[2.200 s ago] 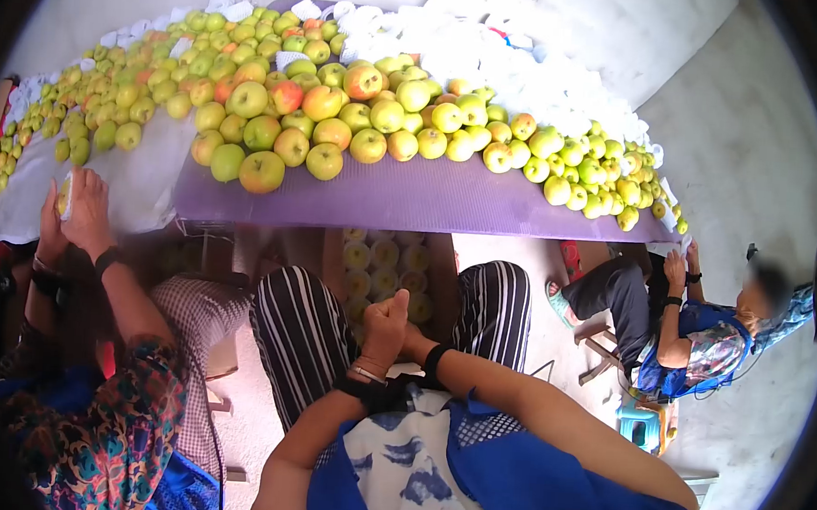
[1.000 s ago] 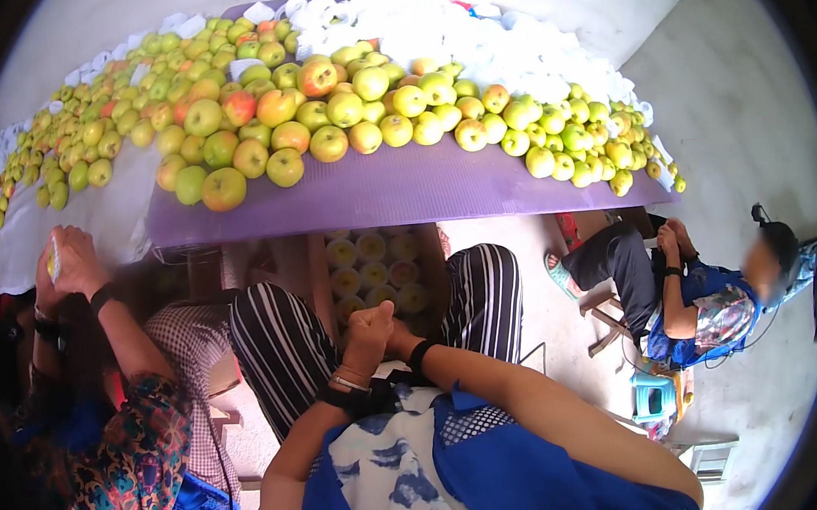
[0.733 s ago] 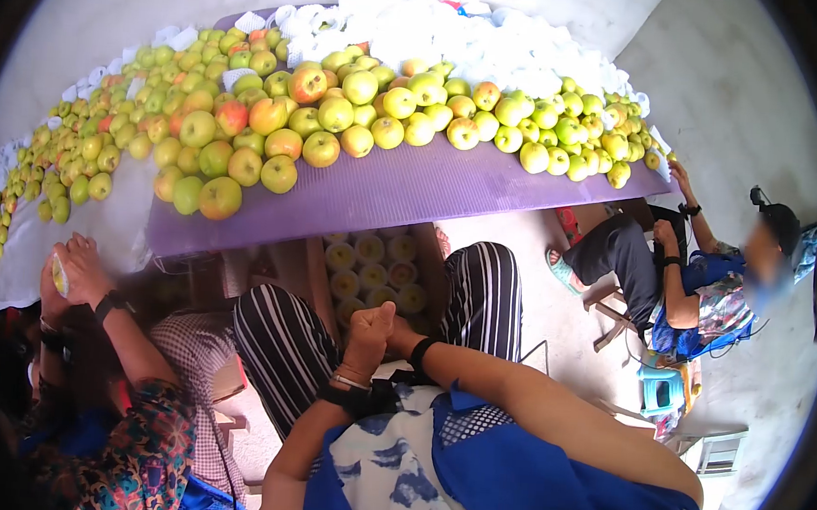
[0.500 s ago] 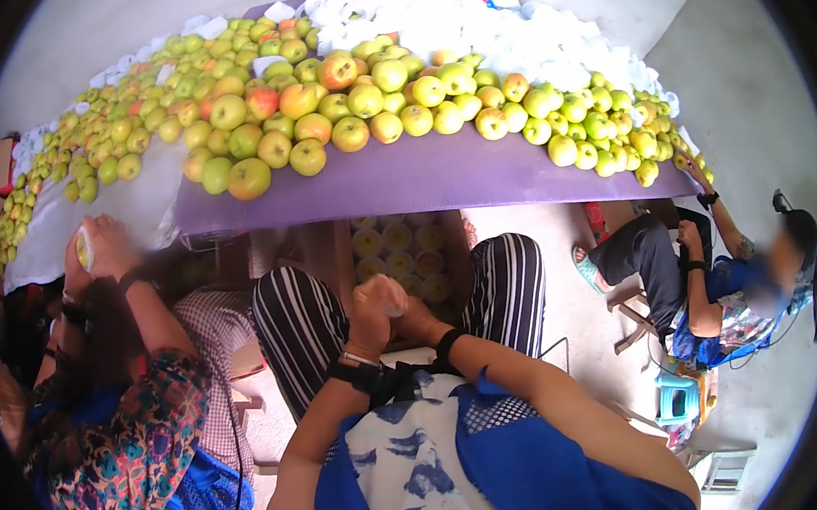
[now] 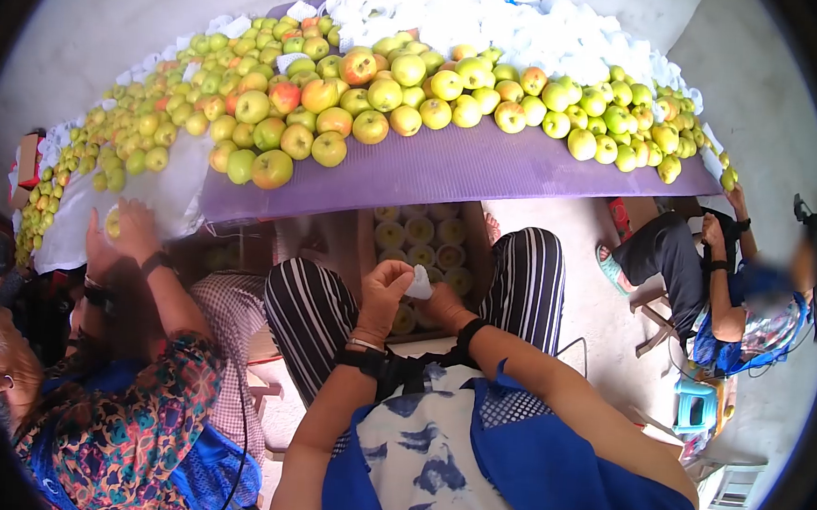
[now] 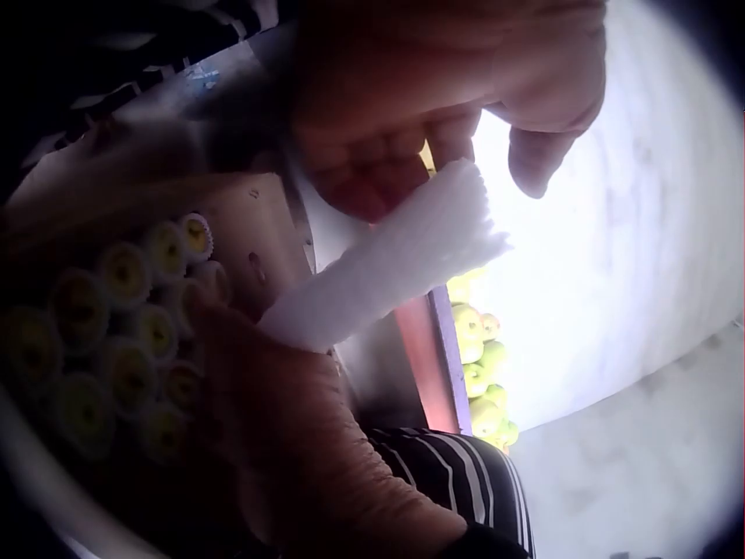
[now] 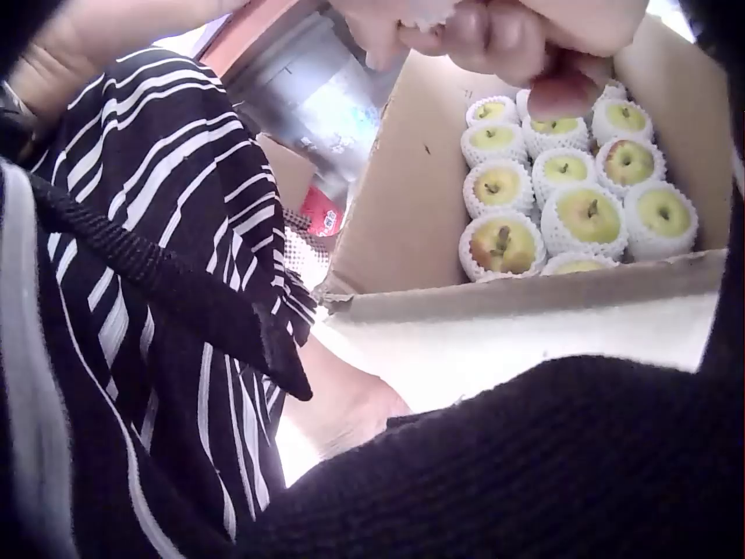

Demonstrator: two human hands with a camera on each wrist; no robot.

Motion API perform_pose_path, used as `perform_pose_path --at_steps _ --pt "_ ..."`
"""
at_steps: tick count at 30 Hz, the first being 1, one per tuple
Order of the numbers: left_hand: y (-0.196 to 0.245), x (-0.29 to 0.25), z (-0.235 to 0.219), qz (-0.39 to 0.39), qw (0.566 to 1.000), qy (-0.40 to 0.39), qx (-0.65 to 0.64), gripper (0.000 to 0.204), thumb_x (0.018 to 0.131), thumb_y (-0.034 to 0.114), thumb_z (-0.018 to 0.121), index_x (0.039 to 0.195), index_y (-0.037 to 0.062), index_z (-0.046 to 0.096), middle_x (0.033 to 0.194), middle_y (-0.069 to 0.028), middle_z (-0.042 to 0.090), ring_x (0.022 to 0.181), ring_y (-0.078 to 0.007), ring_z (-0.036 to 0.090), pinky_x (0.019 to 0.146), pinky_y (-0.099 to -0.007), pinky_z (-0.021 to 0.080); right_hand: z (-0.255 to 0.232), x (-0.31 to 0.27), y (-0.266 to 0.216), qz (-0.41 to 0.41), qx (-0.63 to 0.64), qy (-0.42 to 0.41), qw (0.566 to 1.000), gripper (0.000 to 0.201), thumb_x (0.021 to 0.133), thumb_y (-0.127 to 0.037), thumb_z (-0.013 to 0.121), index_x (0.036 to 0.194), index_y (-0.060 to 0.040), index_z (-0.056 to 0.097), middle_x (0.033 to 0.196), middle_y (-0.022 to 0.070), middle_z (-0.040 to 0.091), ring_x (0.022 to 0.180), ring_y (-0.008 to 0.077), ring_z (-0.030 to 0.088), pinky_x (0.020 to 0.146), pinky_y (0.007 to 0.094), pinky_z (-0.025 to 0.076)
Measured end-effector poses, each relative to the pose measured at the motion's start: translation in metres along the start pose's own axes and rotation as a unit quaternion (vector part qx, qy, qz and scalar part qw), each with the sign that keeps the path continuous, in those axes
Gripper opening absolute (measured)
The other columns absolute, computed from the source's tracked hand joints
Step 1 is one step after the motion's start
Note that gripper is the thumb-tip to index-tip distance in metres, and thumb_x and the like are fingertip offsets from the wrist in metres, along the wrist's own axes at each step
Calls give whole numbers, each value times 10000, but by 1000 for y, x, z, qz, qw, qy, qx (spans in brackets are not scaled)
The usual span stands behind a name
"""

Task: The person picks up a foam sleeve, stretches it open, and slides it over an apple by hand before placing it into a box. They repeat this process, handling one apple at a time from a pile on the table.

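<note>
A white foam net sleeve (image 5: 419,282), still flattened into a strip in the left wrist view, is between my two hands above my lap. My right hand (image 5: 443,309) grips its lower end. At its upper end are the curled fingers of my left hand (image 5: 384,296), with the thumb standing apart from the strip in the left wrist view. Just beyond my hands, between my knees, stands a cardboard box (image 7: 402,192) with rows of yellow-green apples (image 7: 588,219), each in a white foam net.
A purple-covered table (image 5: 432,168) bears a heap of loose apples (image 5: 370,126), with a pile of white foam nets (image 5: 497,31) behind. On my left a person in a patterned top (image 5: 137,416) holds an apple; another person (image 5: 751,313) sits at right beside a blue stool (image 5: 696,405).
My hands, clasped together before, have come slightly apart and the foam net sleeve now shows between them. The person at right has reached an arm out to the table's end.
</note>
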State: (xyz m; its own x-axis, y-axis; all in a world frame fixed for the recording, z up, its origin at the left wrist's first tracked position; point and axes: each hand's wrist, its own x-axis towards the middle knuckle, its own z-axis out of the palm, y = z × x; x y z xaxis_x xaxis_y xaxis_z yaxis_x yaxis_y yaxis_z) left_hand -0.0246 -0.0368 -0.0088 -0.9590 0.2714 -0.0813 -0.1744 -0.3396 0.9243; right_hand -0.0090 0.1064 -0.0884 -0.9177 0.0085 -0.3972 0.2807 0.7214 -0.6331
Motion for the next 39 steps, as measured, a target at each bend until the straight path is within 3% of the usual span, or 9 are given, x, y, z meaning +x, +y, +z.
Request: perform_pose_path --at_steps 11,17,19,24,25,30,33,35,39 --pt "-5 -1 -2 -31 999 -22 22 243 720 -75 465 936 -4 551 896 -46 578 843 -103 552 780 -238 439 -11 -3 -6 -17 -47 -14 999 448 744 -510 594 926 -105 650 893 198 629 868 342 605 714 390 480" --pt "-20 2 -11 4 990 -8 142 149 768 -2 547 917 -7 555 833 -34 585 760 -89 562 682 -211 457 3 2 8 -50 -90 3 995 420 756 -502 565 868 -110 665 835 176 640 808 357 612 694 413 487" --pt "-15 0 -13 -51 987 52 145 101 794 60 589 870 -3 569 766 -18 585 675 -72 548 619 -193 441 5 4 13 -63 -92 15 994 414 762 -494 558 849 -105 668 818 174 640 793 358 613 691 417 488" --pt "-19 -1 -11 -62 994 94 12 71 811 88 595 832 22 580 738 -4 578 621 -66 524 531 -194 418 11 14 17 -75 -95 9 993 438 729 -476 603 864 -64 660 830 192 635 804 358 612 702 416 488" --pt "-16 -1 -11 -60 994 88 12 71 811 88 595 832 22 580 738 -4 578 621 -66 524 531 -194 418 2 6 6 -56 -60 17 997 454 701 -463 633 885 -48 649 847 201 633 822 352 613 712 412 487" --pt "-14 2 -13 -62 975 216 -2 64 825 120 578 794 64 568 711 14 561 591 -60 501 496 -181 389 -31 -4 -10 19 7 26 999 509 621 -406 724 918 -8 614 908 186 636 871 333 615 756 376 484" --pt "-20 4 -17 -64 971 229 -24 72 836 135 566 821 68 544 722 5 556 590 -73 494 502 -200 384 -84 -19 -34 -18 -38 59 997 438 656 -355 712 914 -13 621 921 173 632 860 296 618 758 350 482" --pt "-16 4 -12 -93 967 237 -7 74 837 137 563 831 65 551 732 0 560 595 -76 501 495 -202 391 -125 -19 -43 -118 77 100 985 347 693 -290 672 885 -6 619 847 179 635 838 308 616 745 366 485" --pt "-24 9 -10 -111 963 243 -8 69 832 132 562 841 63 555 735 -3 561 597 -81 507 486 -206 398 -198 -7 -57 -124 91 244 958 269 733 -218 635 902 -10 618 833 181 628 811 322 607 740 376 485"
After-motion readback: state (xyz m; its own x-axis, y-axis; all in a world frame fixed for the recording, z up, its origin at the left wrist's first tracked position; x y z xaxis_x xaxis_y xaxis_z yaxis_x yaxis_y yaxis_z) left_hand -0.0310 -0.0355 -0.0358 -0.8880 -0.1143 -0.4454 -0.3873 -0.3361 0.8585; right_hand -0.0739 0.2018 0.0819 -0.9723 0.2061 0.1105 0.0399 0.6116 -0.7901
